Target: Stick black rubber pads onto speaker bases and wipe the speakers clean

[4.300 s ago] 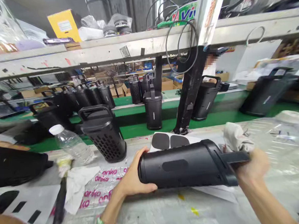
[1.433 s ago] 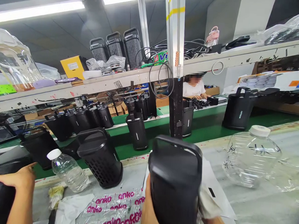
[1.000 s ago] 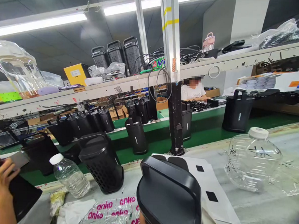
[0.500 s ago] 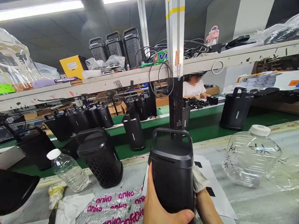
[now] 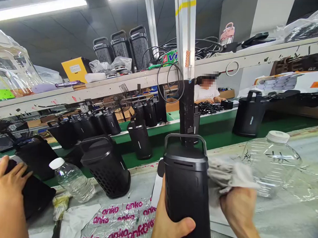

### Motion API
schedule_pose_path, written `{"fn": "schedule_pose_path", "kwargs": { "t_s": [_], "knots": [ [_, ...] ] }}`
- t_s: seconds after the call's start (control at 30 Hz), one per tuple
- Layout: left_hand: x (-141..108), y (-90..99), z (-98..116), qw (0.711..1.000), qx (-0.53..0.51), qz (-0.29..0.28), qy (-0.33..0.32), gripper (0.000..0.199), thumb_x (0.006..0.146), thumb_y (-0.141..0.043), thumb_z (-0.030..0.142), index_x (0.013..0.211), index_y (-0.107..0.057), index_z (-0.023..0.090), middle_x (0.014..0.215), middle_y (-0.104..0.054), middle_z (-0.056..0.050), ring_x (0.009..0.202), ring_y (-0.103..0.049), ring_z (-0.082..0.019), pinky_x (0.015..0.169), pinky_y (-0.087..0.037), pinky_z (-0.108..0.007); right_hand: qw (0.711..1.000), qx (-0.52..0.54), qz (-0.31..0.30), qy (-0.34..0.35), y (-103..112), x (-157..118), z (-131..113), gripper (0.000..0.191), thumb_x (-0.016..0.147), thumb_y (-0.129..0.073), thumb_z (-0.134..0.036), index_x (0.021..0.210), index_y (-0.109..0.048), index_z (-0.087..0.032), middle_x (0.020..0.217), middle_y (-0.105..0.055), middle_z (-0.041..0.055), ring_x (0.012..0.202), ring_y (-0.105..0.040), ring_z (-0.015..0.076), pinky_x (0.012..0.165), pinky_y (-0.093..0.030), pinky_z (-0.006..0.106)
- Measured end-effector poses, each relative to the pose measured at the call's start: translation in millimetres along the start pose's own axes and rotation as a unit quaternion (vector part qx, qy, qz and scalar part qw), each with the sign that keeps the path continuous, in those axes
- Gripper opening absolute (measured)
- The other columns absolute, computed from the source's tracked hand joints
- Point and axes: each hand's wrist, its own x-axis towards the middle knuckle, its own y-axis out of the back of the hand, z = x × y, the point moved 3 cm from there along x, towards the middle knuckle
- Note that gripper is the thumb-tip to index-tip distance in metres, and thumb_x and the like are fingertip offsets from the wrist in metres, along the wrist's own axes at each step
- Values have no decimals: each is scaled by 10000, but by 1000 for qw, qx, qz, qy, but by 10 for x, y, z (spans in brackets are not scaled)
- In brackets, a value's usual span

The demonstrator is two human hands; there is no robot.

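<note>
Magenta "anko" lettering repeats across the clear plastic wrap (image 5: pixel 123 222), at 8 o'clock from the black case (image 5: pixel 185 197) that I have nearly upright at lower centre. My left hand (image 5: pixel 171 226) is closed around that case, thumb across its near face, below the looped handle. At 3 o'clock, my right hand (image 5: pixel 239 205) grips a bunched grey cloth (image 5: pixel 231 173); the cloth reaches the case's side in view, but I cannot tell whether they touch.

Between 1 and 2 o'clock, another case (image 5: pixel 250 116) carries small white vertical lettering, too fine for me to read surely. "Vi" shows on a green box (image 5: pixel 170 57) between 11 and 12, partly behind the metal post (image 5: pixel 185 32). Dark handwritten strokes mark the large clear bottle (image 5: pixel 273 166), between 2 and 3.

The bench (image 5: pixel 281 222) has its far edge along the green belt (image 5: pixel 221 134). Open surface spreads at 4 o'clock, past my right wrist. At 9, a gap separates my case from a perforated one (image 5: pixel 107 173); farther out, a co-worker's hand (image 5: pixel 8 186) rests on a dark case (image 5: pixel 35 198).
</note>
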Motion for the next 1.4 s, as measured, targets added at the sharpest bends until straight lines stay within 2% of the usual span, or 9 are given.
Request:
{"fn": "schedule_pose_path", "kwargs": {
  "t_s": [0.07, 0.17, 0.27, 0.4, 0.53, 0.8, 1.1, 1.27, 1.4],
  "knots": [
    [1, -10, -7, 999, 28, 21, -10, 1082, 584, -861, 546, 1489, -371, 210, 1469, -501, -143, 1360, -475, -366, 1158, -390, -459, 988, -49, -66, 128, -86, 64, -272, 577, 979, -343, -599, 1038, -736, -181, 944, -734, 95, 1008, -680, 249, 913, -560, 401],
    [-15, 38, -22, 989, 108, 94, -37, 958, 602, -859, 518, 1419, -479, 195, 1483, -491, -125, 1419, -400, -346, 1219, -289, -437, 913, -152, -230, 300, -280, 15, -493, 434, 943, -494, -491, 1088, -732, -159, 952, -737, 91, 1076, -643, 256, 1029, -484, 453],
    [-59, 119, -84, 977, 142, 150, -42, 912, 612, -850, 526, 1379, -516, 163, 1458, -519, -134, 1416, -409, -342, 1216, -293, -421, 880, -189, -244, 361, -299, -36, -437, 372, 945, -502, -376, 1163, -719, -167, 1056, -725, 116, 1121, -629, 284, 1039, -475, 486],
    [-119, 177, -224, 983, 107, 146, -5, 1099, 549, -851, 625, 1448, -434, 150, 1348, -614, -160, 1259, -576, -366, 1115, -444, -439, 980, -156, -95, 78, -64, 35, -126, 545, 947, -434, -591, 989, -753, -151, 741, -693, 81, 785, -680, 268, 730, -592, 373],
    [-146, 145, -252, 990, 104, 99, -17, 1112, 548, -844, 641, 1453, -421, 153, 1338, -621, -166, 1263, -573, -371, 1100, -458, -451, 993, -60, -47, -90, 2, 29, -118, 646, 834, -500, -759, 915, -749, -168, 693, -659, 62, 746, -651, 257, 665, -577, 342],
    [-157, 163, -210, 992, 67, 105, 0, 1089, 529, -842, 652, 1417, -445, 163, 1298, -642, -166, 1204, -615, -372, 1055, -498, -460, 984, -29, -175, -25, -234, -122, -486, 648, 951, -472, -544, 1539, -333, -311, 1521, -427, 29, 1413, -370, 294, 1165, -332, 485],
    [-211, 292, -265, 989, 99, 111, -8, 1040, 529, -846, 650, 1381, -484, 176, 1270, -650, -153, 1144, -647, -354, 1052, -503, -449, 975, -83, -201, -36, -439, -96, -617, 728, 893, -541, -633, 1512, -388, -281, 1527, -416, 48, 1418, -354, 315, 1204, -206, 539],
    [-220, 184, -312, 995, -16, 94, 2, 1140, 526, -863, 625, 1462, -371, 198, 1346, -605, -171, 1254, -574, -398, 1082, -473, -507, 965, -24, -253, -69, -248, -252, -298, 761, 934, -476, -625, 1569, -267, -263, 1590, -285, 60, 1467, -231, 293, 1197, -163, 521],
    [-275, 162, -333, 995, -39, 76, 56, 1245, 411, -871, 706, 1474, -399, 263, 1330, -618, -168, 1323, -490, -458, 1101, -430, -588, 924, 15, -370, -92, 41, -687, 109, 1052, 728, -681, -736, 1570, -168, -370, 1560, -347, 60, 1422, -281, 353, 1129, -337, 531]
  ]
}}
